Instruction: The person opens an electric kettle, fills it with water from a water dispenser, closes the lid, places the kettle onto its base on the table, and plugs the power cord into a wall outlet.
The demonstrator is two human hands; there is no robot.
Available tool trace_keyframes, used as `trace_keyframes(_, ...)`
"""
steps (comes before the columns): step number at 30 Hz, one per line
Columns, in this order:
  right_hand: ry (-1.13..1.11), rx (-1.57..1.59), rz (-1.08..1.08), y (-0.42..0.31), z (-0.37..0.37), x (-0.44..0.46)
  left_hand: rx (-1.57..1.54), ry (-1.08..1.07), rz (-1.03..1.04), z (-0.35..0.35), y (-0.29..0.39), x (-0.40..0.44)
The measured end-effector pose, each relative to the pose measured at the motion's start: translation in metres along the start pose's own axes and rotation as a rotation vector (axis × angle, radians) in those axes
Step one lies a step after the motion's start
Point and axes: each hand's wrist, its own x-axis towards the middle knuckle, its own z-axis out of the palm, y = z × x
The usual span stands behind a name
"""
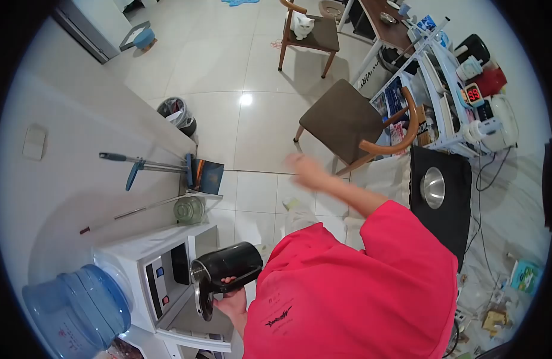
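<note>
The pale tiled floor [219, 137] spreads across the middle of the view. At the lower left stands a white water dispenser [127, 251], with a blue water bottle [78, 308] attached to it. A storage rack [454, 67], crowded with goods, lines the upper right, and the near chair [341, 119] stands just beside it. A white cat [301, 26] sits on the far chair [322, 39]. The black kettle [233, 261] is in front of the dispenser, its lid [204, 300] swung open. A metal bowl [432, 188] rests on a black mat [437, 230] at the right. The left hand [231, 300] is closed around the kettle's handle. The right hand [306, 172] is raised in front of the body, near the near chair in the view; blur hides its fingers, so I cannot tell how wide they are.
</note>
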Motion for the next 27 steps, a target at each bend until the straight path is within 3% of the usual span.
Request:
trace_keyframes(1,-0.070,-0.158,0.221,0.037,-0.038,0.009,-0.006,0.009,0.009,-0.002,-0.003,0.006)
trace_keyframes(2,0.067,-0.288,0.244,0.117,-0.038,0.008,-0.017,0.012,0.031,-0.003,-0.013,0.007)
trace_keyframes(3,-0.021,-0.363,0.345,0.163,-0.063,0.004,-0.033,0.023,0.062,-0.006,-0.020,0.006)
trace_keyframes(4,0.046,-0.361,0.349,0.210,-0.069,-0.007,0.023,-0.045,0.073,-0.014,-0.020,0.009)
trace_keyframes(6,-0.175,-0.259,0.542,0.273,-0.066,-0.023,0.157,-0.145,0.069,-0.027,-0.018,0.006)
trace_keyframes(8,-0.403,-0.181,0.396,0.321,-0.045,-0.025,0.190,-0.120,0.028,-0.022,-0.016,-0.004)
trace_keyframes(10,-0.304,-0.078,0.403,0.337,-0.031,-0.029,0.249,-0.119,0.047,-0.017,-0.017,-0.012)
trace_keyframes(11,-0.325,-0.098,0.401,0.335,-0.030,-0.026,0.339,-0.172,0.038,-0.029,-0.013,-0.014)
trace_keyframes(13,-0.409,-0.113,0.451,0.325,-0.028,-0.022,0.203,-0.154,0.011,-0.027,-0.018,-0.021)
trace_keyframes(15,-0.324,-0.052,0.560,0.322,-0.035,-0.026,0.162,-0.080,0.058,-0.020,-0.032,-0.038)
trace_keyframes(19,-0.278,-0.079,0.518,0.293,-0.015,-0.022,0.079,-0.055,0.091,-0.041,-0.029,-0.056)
trace_keyframes(21,-0.169,-0.070,0.411,0.263,0.003,-0.030,0.103,-0.182,0.085,-0.072,-0.017,-0.063)
trace_keyframes(23,-0.289,-0.098,0.507,0.213,0.019,-0.035,0.054,-0.210,0.091,-0.102,-0.005,-0.073)
trace_keyframes(27,-0.274,-0.126,0.478,0.130,0.052,-0.076,0.224,0.062,0.319,-0.158,0.021,-0.099)
